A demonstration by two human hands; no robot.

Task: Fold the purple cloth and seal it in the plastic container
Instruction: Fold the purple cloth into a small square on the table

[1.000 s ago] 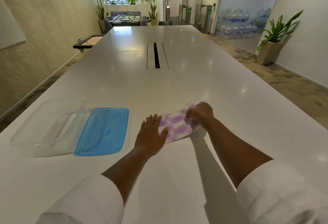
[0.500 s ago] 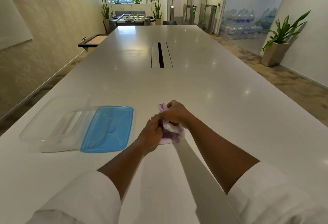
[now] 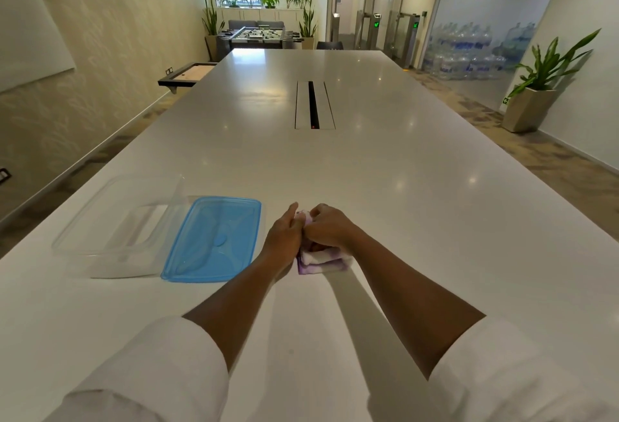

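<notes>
The purple-and-white cloth [image 3: 321, 261] is bunched into a small folded wad on the white table [image 3: 402, 207], mostly hidden under my hands. My left hand [image 3: 284, 237] grips its left side and my right hand [image 3: 330, 227] presses down on its top, fingers curled onto it. To the left lies the blue lid [image 3: 214, 239], flat on the table. Left of the lid stands the clear plastic container [image 3: 114, 227], open and with nothing inside.
A cable slot [image 3: 314, 105] runs along the table's middle, further back. The table's left edge lies just beyond the container. Potted plants, water bottles and a foosball table stand off the table, far away.
The cloth went from a flat strip to a compact folded wad. Both hands came together over it and now press it down close to the lid.
</notes>
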